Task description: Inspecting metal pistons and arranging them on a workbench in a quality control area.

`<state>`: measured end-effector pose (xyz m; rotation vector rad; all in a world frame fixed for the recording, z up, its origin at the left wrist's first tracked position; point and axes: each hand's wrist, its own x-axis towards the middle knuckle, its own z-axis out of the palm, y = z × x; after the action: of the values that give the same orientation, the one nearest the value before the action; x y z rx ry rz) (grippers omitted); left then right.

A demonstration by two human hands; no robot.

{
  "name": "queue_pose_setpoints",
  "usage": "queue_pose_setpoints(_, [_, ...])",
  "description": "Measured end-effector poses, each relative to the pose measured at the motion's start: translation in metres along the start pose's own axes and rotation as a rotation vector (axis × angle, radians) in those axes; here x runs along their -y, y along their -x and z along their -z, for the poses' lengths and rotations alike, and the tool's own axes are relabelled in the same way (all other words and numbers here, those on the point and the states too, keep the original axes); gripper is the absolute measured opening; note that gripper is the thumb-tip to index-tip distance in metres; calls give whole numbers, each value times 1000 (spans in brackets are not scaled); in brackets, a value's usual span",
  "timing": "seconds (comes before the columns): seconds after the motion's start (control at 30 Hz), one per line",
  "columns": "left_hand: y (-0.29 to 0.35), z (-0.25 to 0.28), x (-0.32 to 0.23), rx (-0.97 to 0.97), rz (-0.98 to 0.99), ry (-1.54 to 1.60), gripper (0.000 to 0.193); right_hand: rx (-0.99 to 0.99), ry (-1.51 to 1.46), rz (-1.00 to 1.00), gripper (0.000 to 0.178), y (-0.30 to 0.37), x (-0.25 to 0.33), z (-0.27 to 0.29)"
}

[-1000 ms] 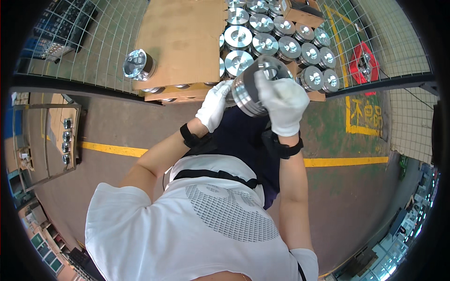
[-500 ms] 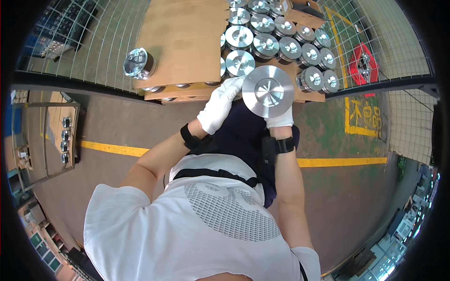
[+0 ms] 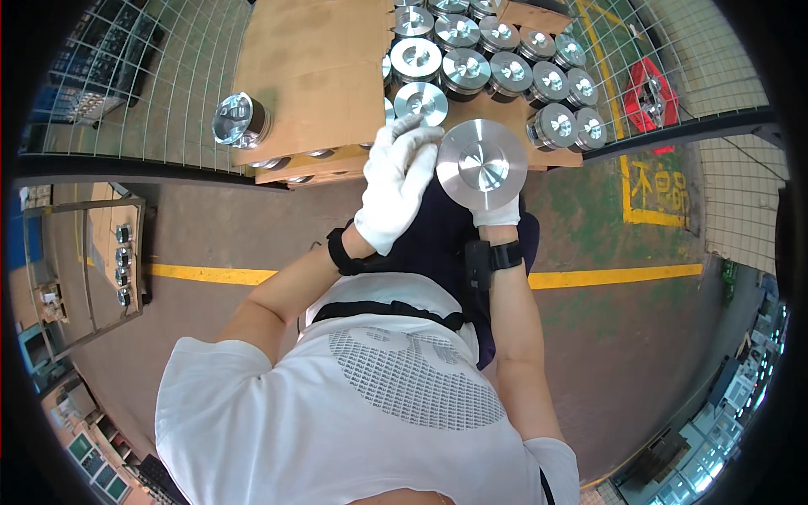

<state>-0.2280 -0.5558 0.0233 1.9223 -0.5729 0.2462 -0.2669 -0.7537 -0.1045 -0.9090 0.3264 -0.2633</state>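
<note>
A round metal piston (image 3: 482, 165) is held up before me, its flat shiny crown facing my view. Beneath it my right hand (image 3: 500, 214), in a white glove, is closed on it; the crown hides most of those fingers. Just left of the piston, my gloved left hand (image 3: 396, 181) is raised with its fingers stretched and slightly apart, holding nothing. I cannot tell whether its fingertips touch the piston's rim. Beyond the left hand, a piston (image 3: 421, 103) stands crown up among several rows of like pistons.
Brown cardboard (image 3: 311, 76) covers the left of the stack, with one piston (image 3: 239, 119) lying on its side there. Wire mesh fencing (image 3: 181, 80) and a dark rail (image 3: 686, 141) bound the work area. At the right, a red tray (image 3: 651, 105) holds metal parts.
My left hand has come off the piston's left edge and opened, shifting slightly left. The right hand keeps the piston in nearly the same place. The view has shifted slightly.
</note>
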Motion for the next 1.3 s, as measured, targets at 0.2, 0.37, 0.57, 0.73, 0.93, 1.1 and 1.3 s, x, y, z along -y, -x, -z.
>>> queue_pose_setpoints(0.2, [-16, 13, -34, 213, -433, -570, 42, -19, -436, -298, 56, 6, 49, -48])
queue_pose_setpoints(0.37, [-4, -1, -19, 320, -257, -717, 26, -190, -90, -81, 48, 3, 40, -27])
queue_pose_setpoints(0.57, [-17, 25, 44, 670, 526, 678, 13, -110, 1101, 675, 47, 11, 52, -52])
queue_pose_setpoints(0.73, [2, 35, 73, 433, 832, 864, 31, -83, 325, 169, 39, 11, 80, -83])
queue_pose_setpoints(0.93, [-20, 4, 21, 445, 1293, 1591, 57, -180, 714, 57, 17, 21, 90, -108])
queue_pose_setpoints(1.1, [-22, -6, 14, 369, 1153, 1712, 54, -82, 727, 276, 26, 32, 88, -112])
queue_pose_setpoints(1.3, [-21, -12, 1, 346, 1111, 1628, 54, -237, 572, 196, 27, 33, 96, -110])
